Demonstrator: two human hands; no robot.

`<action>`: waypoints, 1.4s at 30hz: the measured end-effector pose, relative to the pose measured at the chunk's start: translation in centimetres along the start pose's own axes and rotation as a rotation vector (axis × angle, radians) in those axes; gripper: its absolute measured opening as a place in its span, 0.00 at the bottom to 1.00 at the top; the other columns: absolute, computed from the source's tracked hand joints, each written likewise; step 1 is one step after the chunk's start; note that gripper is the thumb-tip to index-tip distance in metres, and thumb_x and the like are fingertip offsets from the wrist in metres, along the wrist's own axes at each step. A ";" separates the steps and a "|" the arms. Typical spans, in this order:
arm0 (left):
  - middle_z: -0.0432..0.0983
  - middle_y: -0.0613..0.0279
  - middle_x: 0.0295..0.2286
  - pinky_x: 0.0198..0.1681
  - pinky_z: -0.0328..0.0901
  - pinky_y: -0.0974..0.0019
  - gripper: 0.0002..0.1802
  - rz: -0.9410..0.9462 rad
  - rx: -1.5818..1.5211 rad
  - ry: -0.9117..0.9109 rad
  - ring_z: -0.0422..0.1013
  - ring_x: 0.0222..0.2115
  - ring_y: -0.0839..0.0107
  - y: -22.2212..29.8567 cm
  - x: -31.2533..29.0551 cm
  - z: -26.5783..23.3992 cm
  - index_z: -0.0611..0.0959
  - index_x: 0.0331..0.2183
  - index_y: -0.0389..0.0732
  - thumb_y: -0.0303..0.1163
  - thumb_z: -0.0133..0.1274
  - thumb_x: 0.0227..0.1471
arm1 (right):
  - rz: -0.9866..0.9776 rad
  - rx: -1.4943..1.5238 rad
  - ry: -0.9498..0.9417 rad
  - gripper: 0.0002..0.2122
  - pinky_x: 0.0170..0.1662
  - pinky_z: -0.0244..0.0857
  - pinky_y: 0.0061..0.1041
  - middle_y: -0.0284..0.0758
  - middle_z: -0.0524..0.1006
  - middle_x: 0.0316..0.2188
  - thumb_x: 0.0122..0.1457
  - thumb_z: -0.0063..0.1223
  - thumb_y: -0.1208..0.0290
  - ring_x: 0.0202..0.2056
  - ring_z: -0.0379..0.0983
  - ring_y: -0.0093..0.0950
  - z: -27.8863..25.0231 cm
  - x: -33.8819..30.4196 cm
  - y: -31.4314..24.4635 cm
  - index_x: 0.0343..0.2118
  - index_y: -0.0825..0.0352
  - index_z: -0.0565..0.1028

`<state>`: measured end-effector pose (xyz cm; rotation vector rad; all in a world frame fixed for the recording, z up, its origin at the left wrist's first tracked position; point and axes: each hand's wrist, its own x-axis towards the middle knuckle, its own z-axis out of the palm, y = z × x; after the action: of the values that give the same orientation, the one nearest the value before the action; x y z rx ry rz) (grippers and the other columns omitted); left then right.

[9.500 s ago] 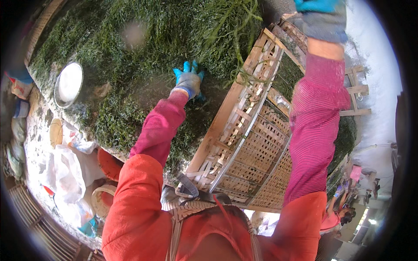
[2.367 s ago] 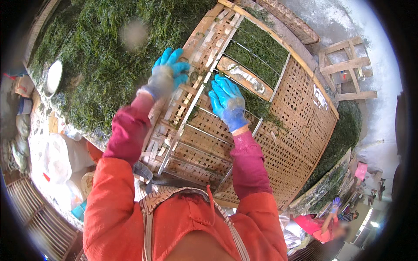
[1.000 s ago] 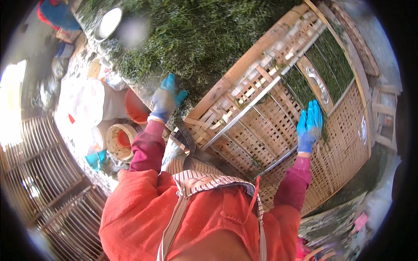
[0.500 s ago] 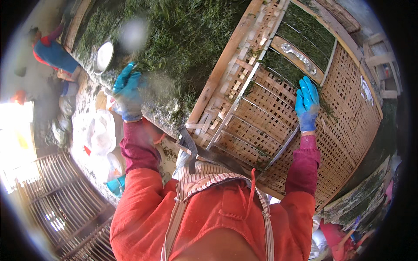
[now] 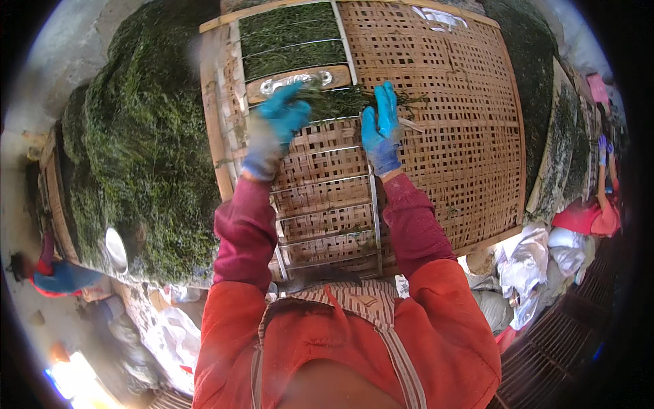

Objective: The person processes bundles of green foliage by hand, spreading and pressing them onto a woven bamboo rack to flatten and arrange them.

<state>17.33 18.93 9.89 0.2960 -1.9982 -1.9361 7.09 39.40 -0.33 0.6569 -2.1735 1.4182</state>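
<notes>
Left fingers (blurred), right fingers flank green strands.

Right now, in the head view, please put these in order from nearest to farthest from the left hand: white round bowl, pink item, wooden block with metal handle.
1. Wooden block with metal handle: just beyond the left hand.
2. White round bowl: lower left.
3. Pink item: far upper right.

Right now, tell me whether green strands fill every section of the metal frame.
No, the green strands fill the far sections of the metal frame, while the woven mat shows through the near ones.
</notes>
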 end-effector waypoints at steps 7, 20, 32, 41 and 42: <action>0.81 0.51 0.41 0.46 0.73 0.64 0.25 0.356 0.437 -0.042 0.79 0.39 0.64 -6.6 0.2 0.0 0.77 0.56 0.35 0.25 0.61 0.57 | -0.525 -0.379 -0.405 0.14 0.69 0.54 0.48 0.41 0.74 0.58 0.60 0.58 0.67 0.63 0.66 0.40 -1.9 3.6 -2.7 0.47 0.65 0.81; 0.70 0.48 0.60 0.69 0.53 0.48 0.28 0.224 1.058 -0.534 0.63 0.63 0.48 -5.1 1.8 2.7 0.79 0.56 0.42 0.49 0.52 0.62 | -0.314 -0.105 -0.792 0.25 0.68 0.58 0.44 0.42 0.72 0.61 0.60 0.60 0.60 0.66 0.62 0.44 -6.7 11.4 1.9 0.58 0.67 0.74; 0.76 0.49 0.54 0.69 0.50 0.48 0.34 0.318 1.204 -0.540 0.69 0.58 0.53 -6.6 3.1 7.2 0.80 0.56 0.42 0.58 0.44 0.62 | -0.145 -0.167 -0.913 0.15 0.29 0.70 0.31 0.38 0.81 0.25 0.61 0.60 0.63 0.25 0.76 0.29 -0.8 13.3 -3.8 0.48 0.64 0.81; 0.73 0.53 0.58 0.66 0.58 0.48 0.25 0.491 1.011 -0.350 0.66 0.61 0.52 -8.0 -0.2 -1.8 0.79 0.56 0.42 0.42 0.55 0.60 | -0.777 -0.604 -0.638 0.14 0.68 0.54 0.51 0.39 0.80 0.52 0.65 0.54 0.59 0.63 0.67 0.35 -3.7 8.8 -1.8 0.47 0.60 0.83; 0.73 0.53 0.59 0.66 0.58 0.48 0.25 0.441 1.091 -0.390 0.66 0.62 0.52 -10.4 0.8 -2.7 0.79 0.55 0.41 0.42 0.56 0.60 | -0.806 -0.637 -0.776 0.16 0.69 0.52 0.49 0.40 0.78 0.55 0.65 0.54 0.58 0.64 0.65 0.36 -2.9 7.1 -1.3 0.49 0.62 0.81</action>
<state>16.73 15.65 -0.37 -0.2901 -2.8828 -0.5290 2.65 40.59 5.97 1.7286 -2.2207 0.0132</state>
